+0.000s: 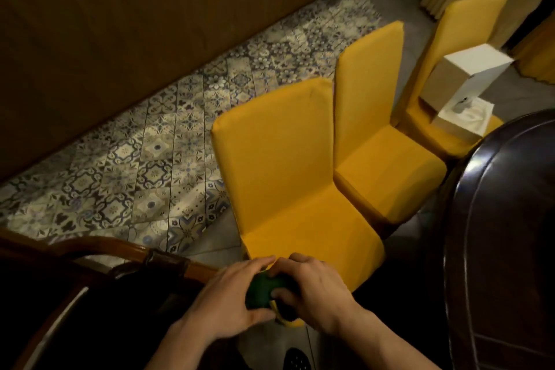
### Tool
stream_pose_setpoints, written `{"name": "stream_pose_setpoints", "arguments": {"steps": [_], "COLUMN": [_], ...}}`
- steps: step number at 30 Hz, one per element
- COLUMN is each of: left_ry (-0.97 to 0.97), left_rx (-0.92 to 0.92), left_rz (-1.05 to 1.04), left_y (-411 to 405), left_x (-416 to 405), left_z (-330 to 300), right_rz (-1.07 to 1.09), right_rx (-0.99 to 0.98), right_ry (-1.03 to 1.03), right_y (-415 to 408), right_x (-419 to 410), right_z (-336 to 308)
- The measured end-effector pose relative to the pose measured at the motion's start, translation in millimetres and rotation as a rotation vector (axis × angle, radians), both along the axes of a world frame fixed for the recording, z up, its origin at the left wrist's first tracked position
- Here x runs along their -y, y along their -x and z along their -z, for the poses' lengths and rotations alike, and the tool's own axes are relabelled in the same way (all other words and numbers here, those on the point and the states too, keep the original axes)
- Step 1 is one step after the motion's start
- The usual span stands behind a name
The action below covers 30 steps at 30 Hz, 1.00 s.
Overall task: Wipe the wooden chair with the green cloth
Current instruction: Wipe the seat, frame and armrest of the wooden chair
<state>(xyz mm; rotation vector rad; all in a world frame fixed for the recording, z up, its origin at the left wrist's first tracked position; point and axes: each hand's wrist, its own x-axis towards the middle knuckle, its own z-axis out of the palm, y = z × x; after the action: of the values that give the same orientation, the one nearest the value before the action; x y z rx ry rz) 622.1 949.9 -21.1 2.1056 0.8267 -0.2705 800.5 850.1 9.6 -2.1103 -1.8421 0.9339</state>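
- Both hands sit closest to the lens, low in the view, bunched together around the green cloth (260, 290)
- Panelled wall (135, 24) fills the upper left, the biggest surface here, with patterned floor tiles (144, 165) running along its foot
- Dark polished table (504, 234) curves down the right edge
- Three yellow covered chairs stand in a row; the nearest yellow chair (288, 177) is just beyond the hands, the farthest carries a white box (468, 81) on its seat
- Wooden chair (99, 252), the one to be wiped, is at the lower left; only its curved brown top rail and a dark part below it show, just left of the hands
- Left hand (231, 300) is curled around the cloth from the left and below, thumb underneath
- Right hand (312, 291) is closed over the cloth's right side, fingers tucked into it
- Cloth is a small dark green wad pinched between the two hands, held in the air and apparently not touching the wooden chair
- My reading of the step: the cloth is being folded or gathered into a pad, and wiping has not begun
- Next move likely calls for one hand to take the pad, swing left and press it flat onto the top rail
- No brand, label or writing can be read anywhere, not even on the box
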Motion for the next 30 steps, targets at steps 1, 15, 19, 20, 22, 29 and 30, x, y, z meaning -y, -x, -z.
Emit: {"name": "stream_pose_setpoints", "arguments": {"steps": [1,15,19,20,22,29,30], "left_ry": [-0.022,-0.638,-0.772,-0.804,-0.848,-0.933,-0.938], "left_rx": [0.025,0.181,0.154,0.147,0.133,0.076,0.075], "left_rz": [-0.014,-0.112,-0.122,-0.124,-0.136,-0.207,-0.215], "left_y": [-6,-54,-58,-59,-61,-58,-56], "left_x": [-1,-51,-55,-54,-53,-48,-45], "left_z": [-13,-216,-255,-262,-272,-290,-292], "right_rz": [0.008,0.0,-0.024,-0.038,-0.06,-0.131,-0.13], "right_rx": [-0.036,0.004,0.119,0.157,0.23,0.365,0.362], "right_ry": [-0.041,-0.422,-0.498,-0.52,-0.568,-0.655,-0.663], "right_y": [-3,-77,-95,-97,-101,-97,-95], "right_x": [-3,-33,-38,-40,-44,-54,-53], "right_z": [-15,-180,-212,-219,-230,-247,-247]}}
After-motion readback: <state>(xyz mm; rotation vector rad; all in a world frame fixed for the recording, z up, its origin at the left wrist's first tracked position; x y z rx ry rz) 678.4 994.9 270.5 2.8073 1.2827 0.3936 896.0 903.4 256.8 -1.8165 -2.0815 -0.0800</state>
